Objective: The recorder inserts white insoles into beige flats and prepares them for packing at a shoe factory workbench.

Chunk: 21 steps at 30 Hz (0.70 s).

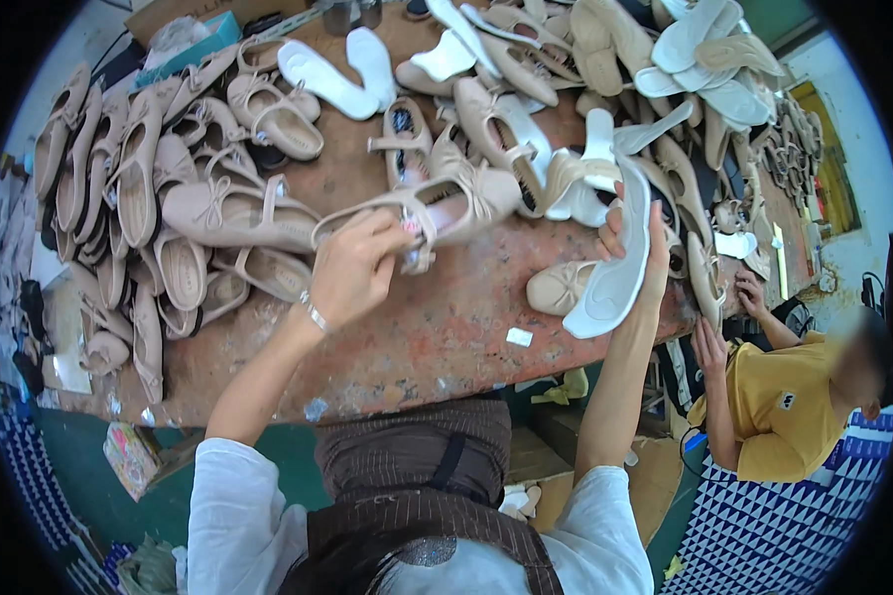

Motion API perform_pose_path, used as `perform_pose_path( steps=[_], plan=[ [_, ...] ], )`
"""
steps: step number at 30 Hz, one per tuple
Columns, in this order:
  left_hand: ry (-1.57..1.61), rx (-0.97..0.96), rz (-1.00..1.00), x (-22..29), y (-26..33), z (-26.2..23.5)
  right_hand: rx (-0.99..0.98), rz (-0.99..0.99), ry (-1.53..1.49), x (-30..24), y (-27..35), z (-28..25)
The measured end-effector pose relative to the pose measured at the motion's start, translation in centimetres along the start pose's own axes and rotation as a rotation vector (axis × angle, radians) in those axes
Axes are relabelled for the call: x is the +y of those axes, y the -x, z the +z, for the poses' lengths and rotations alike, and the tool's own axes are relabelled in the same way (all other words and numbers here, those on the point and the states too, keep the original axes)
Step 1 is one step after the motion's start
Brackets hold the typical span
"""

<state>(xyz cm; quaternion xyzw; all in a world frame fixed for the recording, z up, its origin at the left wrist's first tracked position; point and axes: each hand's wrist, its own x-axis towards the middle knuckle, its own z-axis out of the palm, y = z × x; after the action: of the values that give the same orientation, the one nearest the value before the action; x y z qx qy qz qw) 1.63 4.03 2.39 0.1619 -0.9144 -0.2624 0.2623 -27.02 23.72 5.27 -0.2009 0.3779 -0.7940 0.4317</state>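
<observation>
My left hand [357, 266] is closed in a pinch at the opening of a beige strapped flat shoe [478, 201]. That shoe has a small bow, and its toe points right, above the worktable [437, 347]. Raised above the table's right part, my right hand [637, 243] grips a white insole [610, 293], with fingers on one side and the palm on the other. Partly behind the lower end of the insole lies another beige shoe with a bow [558, 288]. More beige shoes [403, 139] lie just beyond my left hand.
Many beige shoes [134, 178] are piled at the left. Loose white insoles [700, 50] heap up at the far right, and a white pair [327, 79] lies at the back. A co-worker in a yellow shirt [779, 407] sits at the right, hands at the table edge.
</observation>
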Motion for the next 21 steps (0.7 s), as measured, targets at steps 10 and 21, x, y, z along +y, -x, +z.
perform_pose_path(
  steps=[10, 21],
  plan=[
    [0.120, -0.190, -0.555, 3.4, 17.3, -0.7, -0.229, 0.257, 0.849, 10.4, 7.5, 7.1],
    [-0.161, 0.110, -0.579, 3.5, 18.0, 0.5, -0.657, -0.322, 1.533, 16.5, 12.1, 8.2]
  ],
)
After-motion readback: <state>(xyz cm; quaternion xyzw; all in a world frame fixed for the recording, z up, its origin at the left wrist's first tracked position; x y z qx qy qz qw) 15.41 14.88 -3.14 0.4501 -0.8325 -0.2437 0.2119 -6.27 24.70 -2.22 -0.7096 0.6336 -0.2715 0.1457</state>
